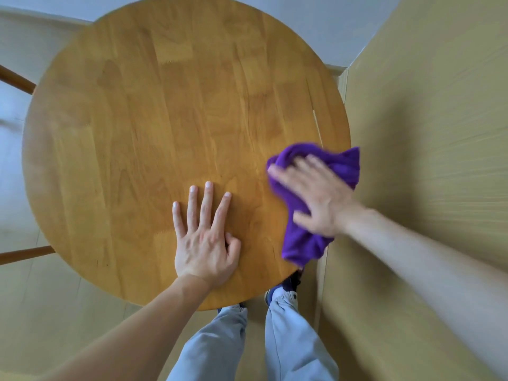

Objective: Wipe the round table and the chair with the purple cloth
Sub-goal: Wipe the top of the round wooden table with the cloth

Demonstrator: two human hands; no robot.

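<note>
At the far left edge two brown wooden bars (16, 79) stick out from under the table; they may belong to the chair, but too little shows to tell. The round table (154, 111) fills the middle of the view, its wooden top bare apart from the two hands and the cloth.

The left hand (204, 237) lies flat on the near part of the top, fingers straight and spread, thumb tucked in at the side, holding nothing; it seems to steady the table or the person. To its right the right hand (316, 196) presses down on the purple cloth (305, 243), fingers spread and laid over it, not curled around it. The hand is blurred, which suggests a wiping stroke under way. The cloth sits bunched at the near right rim of the table, one end hanging just past the edge.

By this reading the step in hand is wiping the tabletop, and only its right rim is being covered now. The next move calls for sweeping the cloth leftward and farther across the top, and the left hand lies in that path and would have to lift. The chair is not yet wiped.

Below the near edge the person's grey trouser legs (288, 339) and shoes stand on the floor. A tan wall (426, 133) rises close beside the table on the right, leaving the right arm little room.
</note>
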